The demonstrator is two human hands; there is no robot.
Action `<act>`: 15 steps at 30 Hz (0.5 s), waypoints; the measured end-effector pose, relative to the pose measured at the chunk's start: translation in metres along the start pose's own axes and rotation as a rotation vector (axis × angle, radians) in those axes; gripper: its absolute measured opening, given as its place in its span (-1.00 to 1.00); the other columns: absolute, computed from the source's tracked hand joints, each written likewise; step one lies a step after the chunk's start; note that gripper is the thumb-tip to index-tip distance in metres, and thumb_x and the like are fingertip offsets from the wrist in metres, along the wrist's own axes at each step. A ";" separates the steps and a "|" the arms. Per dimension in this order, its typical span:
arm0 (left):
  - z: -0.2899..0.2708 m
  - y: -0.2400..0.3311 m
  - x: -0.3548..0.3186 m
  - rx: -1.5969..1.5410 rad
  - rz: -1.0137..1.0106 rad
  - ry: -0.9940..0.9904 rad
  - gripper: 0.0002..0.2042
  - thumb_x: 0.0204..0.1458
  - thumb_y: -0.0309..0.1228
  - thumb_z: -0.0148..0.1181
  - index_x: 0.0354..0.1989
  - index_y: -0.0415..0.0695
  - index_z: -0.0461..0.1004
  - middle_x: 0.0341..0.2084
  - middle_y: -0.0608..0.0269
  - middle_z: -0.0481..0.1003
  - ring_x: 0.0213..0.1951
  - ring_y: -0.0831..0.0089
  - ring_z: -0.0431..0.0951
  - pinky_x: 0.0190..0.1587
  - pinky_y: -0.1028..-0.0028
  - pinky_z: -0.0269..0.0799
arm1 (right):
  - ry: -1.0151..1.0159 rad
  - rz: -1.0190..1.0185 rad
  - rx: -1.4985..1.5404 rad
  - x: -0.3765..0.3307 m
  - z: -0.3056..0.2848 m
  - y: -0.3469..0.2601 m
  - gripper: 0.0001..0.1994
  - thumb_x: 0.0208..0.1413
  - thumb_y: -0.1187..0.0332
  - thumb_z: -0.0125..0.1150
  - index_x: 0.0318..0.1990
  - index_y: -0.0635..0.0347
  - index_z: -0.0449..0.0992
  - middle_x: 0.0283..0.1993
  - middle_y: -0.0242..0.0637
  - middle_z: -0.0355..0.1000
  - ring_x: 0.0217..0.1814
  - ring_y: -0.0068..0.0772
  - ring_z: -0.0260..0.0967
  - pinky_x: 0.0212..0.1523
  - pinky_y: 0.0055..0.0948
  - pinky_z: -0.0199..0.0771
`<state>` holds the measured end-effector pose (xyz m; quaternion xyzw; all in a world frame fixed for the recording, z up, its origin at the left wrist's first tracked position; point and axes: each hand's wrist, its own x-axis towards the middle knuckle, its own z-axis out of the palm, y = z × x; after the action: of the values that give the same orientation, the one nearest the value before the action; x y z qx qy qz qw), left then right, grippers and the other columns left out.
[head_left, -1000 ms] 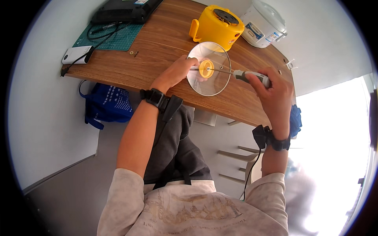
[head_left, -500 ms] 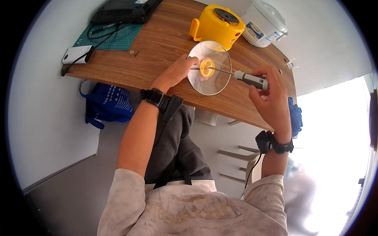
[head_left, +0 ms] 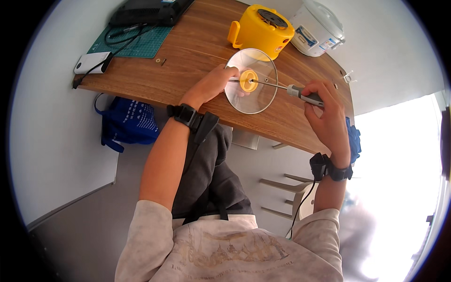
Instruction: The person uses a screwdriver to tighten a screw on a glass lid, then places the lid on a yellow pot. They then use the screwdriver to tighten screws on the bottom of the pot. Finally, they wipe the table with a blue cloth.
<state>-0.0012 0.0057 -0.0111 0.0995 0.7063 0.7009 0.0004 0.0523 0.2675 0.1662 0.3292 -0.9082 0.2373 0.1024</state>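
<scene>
A clear round pot lid (head_left: 257,101) with a metal rim is held on edge above the near part of the table. My left hand (head_left: 221,81) grips it at the left, thumb over the rim and some fingers showing through behind the lid. At its middle sits a yellow round knob (head_left: 249,81). My right hand (head_left: 327,109) is closed round the grey and white handle of a screwdriver (head_left: 300,92). Its thin shaft points left, and the tip meets the centre of the knob. Whether a screw is under the tip is too small to tell.
Behind the lid stand a yellow electric pot (head_left: 263,33) and a white rice cooker (head_left: 317,30). At the far left are a black device (head_left: 145,14), a green cutting mat (head_left: 141,47) and a white power bank (head_left: 93,63). Small parts (head_left: 160,61) lie on the wooden table (head_left: 197,40).
My right hand and the screwdriver handle have shifted slightly to the right, with the fingers placed differently on the handle. The lid has barely moved.
</scene>
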 end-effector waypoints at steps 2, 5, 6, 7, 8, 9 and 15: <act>-0.005 -0.008 0.006 -0.175 -0.082 -0.009 -0.65 0.27 -0.30 -0.10 -0.16 -0.36 0.52 -0.37 0.08 0.53 -0.36 0.42 0.49 -0.23 0.52 0.42 | -0.008 -0.037 0.006 0.003 -0.001 -0.004 -0.75 -0.02 0.66 0.22 -0.16 0.24 0.47 -0.03 -0.20 0.45 -0.05 -0.18 0.52 -0.07 -0.35 0.53; -0.004 -0.009 0.006 -0.099 -0.040 -0.007 -0.68 0.28 -0.32 -0.09 -0.14 -0.33 0.52 -0.34 0.08 0.53 -0.35 0.42 0.50 -0.23 0.51 0.42 | 0.004 -0.053 0.039 0.004 -0.001 -0.003 -0.75 -0.02 0.67 0.25 -0.16 0.24 0.48 -0.07 -0.22 0.49 -0.08 -0.20 0.53 -0.09 -0.38 0.53; -0.004 -0.008 0.004 0.032 0.028 0.016 -0.69 0.28 -0.33 -0.08 -0.13 -0.32 0.52 -0.33 0.07 0.53 -0.34 0.42 0.50 -0.22 0.50 0.42 | 0.012 -0.056 0.056 0.004 -0.001 -0.003 -0.75 -0.02 0.67 0.26 -0.16 0.24 0.49 -0.08 -0.23 0.50 -0.10 -0.21 0.54 -0.10 -0.38 0.54; -0.002 -0.008 -0.003 0.287 0.168 0.059 -0.70 0.28 -0.34 -0.08 -0.12 -0.31 0.52 -0.32 0.07 0.53 -0.34 0.42 0.50 -0.22 0.49 0.42 | 0.025 -0.053 0.056 0.005 -0.001 -0.001 -0.75 -0.02 0.67 0.27 -0.16 0.24 0.50 -0.09 -0.24 0.52 -0.12 -0.21 0.55 -0.11 -0.39 0.54; 0.000 -0.007 -0.007 0.541 0.309 0.100 -0.71 0.28 -0.34 -0.07 -0.11 -0.30 0.52 -0.30 0.07 0.53 -0.33 0.42 0.50 -0.22 0.47 0.43 | 0.039 -0.050 0.056 0.005 -0.001 0.001 -0.74 -0.02 0.67 0.28 -0.15 0.24 0.50 -0.11 -0.25 0.53 -0.14 -0.22 0.56 -0.13 -0.40 0.55; -0.004 -0.010 -0.003 0.386 0.201 0.027 -0.69 0.26 -0.36 -0.07 -0.03 -0.34 0.47 -0.19 0.05 0.52 -0.22 0.39 0.53 -0.12 0.46 0.47 | 0.052 -0.051 0.057 0.005 -0.001 0.001 -0.74 -0.02 0.67 0.29 -0.15 0.23 0.51 -0.12 -0.25 0.55 -0.16 -0.22 0.56 -0.14 -0.40 0.56; -0.012 -0.011 0.009 0.020 -0.067 -0.131 -0.60 0.20 -0.40 -0.04 0.12 -0.43 0.39 0.02 0.02 0.52 0.00 0.37 0.59 0.10 0.43 0.55 | 0.043 0.042 -0.008 0.010 0.001 -0.010 -0.77 0.04 0.54 0.37 -0.13 0.22 0.53 -0.21 -0.24 0.57 -0.36 -0.25 0.53 -0.28 -0.43 0.58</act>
<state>-0.0132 -0.0047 -0.0203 0.1214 0.7147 0.6853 0.0689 0.0514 0.2551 0.1727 0.3043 -0.9135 0.2430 0.1181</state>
